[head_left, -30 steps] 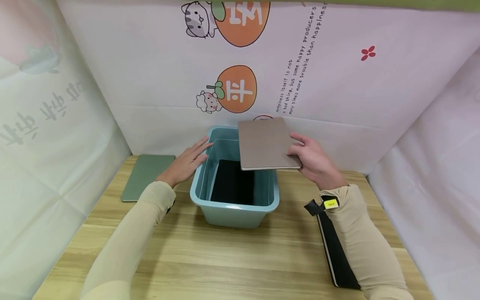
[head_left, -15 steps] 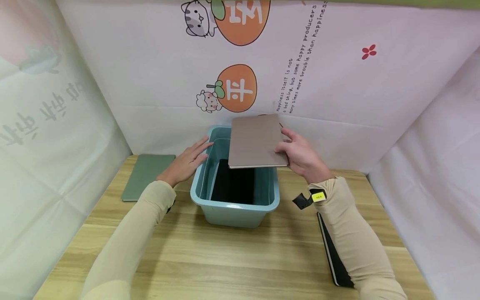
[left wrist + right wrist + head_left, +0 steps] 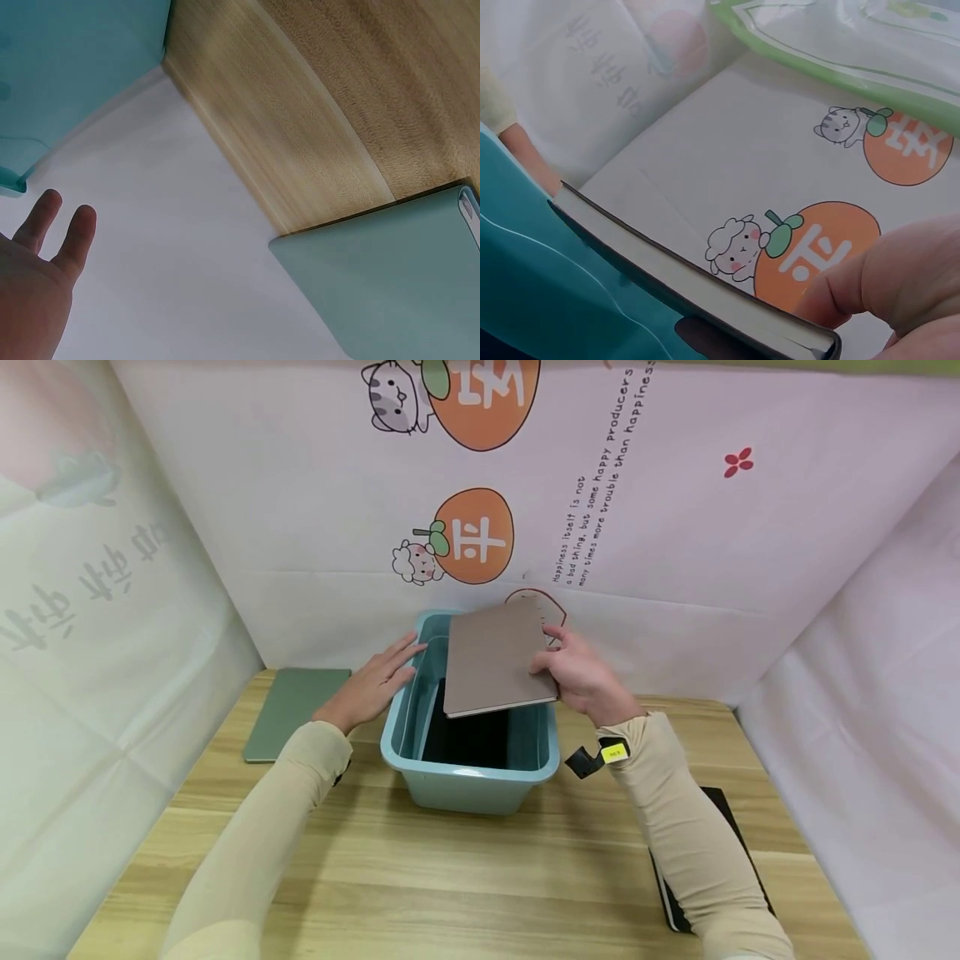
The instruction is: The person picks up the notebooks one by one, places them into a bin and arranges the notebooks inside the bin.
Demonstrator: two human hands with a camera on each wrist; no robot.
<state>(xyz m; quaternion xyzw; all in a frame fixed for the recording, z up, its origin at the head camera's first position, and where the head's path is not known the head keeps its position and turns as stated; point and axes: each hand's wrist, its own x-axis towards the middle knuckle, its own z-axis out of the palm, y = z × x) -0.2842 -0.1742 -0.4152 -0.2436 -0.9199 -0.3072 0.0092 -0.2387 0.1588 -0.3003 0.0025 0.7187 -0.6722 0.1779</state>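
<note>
My right hand (image 3: pixel 588 677) pinches a taupe notebook (image 3: pixel 498 660) at its right edge, thumb on the cover. The notebook is tilted over the far part of a light blue plastic bin (image 3: pixel 465 792). In the right wrist view its page edges (image 3: pixel 682 274) face the camera. A flat black item (image 3: pixel 467 739), like a notebook, lies on the bin's floor, partly covered by the taupe one. At the bin's left rim is my left hand (image 3: pixel 367 689), its fingers extended and holding nothing. The left wrist view shows two of its fingers (image 3: pixel 77 240) near the bin.
A green notebook (image 3: pixel 292 714) lies on the wooden table (image 3: pixel 420 885) left of the bin. Under my right forearm lies a black notebook (image 3: pixel 718 800), partly hidden. White printed cloth walls (image 3: pixel 315 510) enclose the back and both sides.
My right hand has carried the taupe notebook leftward over the bin, and the notebook has turned and dipped at its near edge. My left hand stays at the rim.
</note>
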